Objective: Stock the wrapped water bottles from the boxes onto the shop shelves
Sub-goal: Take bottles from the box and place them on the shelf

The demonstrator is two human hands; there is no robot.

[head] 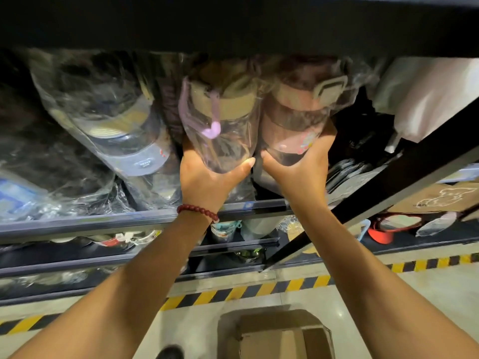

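Reaching up under the dark shelf board (233,22), I've got both hands full here: my left hand (207,177) cups the base of the purple-strapped bottle (220,125), thumb curled round its right side, and my right hand (298,172) grips the bottom of the pink bottle (298,120) the same way. Both sit in clear crinkled wrap, side by side and touching, tilted with their tan caps pointing back into the shelf, their bases right in my palms above the grey shelf rail (103,224). A red bead bracelet (198,211) circles my left wrist. To the left lies another wrapped bottle (124,130), clear with a grey base, leaning on its side, apart from my fingers; there's small print on that base but it's too blurred for me to read. The pink bottle carries a little colourful sticker, nothing legible. Down on the floor, a cardboard box (277,335) sits just beyond the yellow-and-black hazard tape (246,291).
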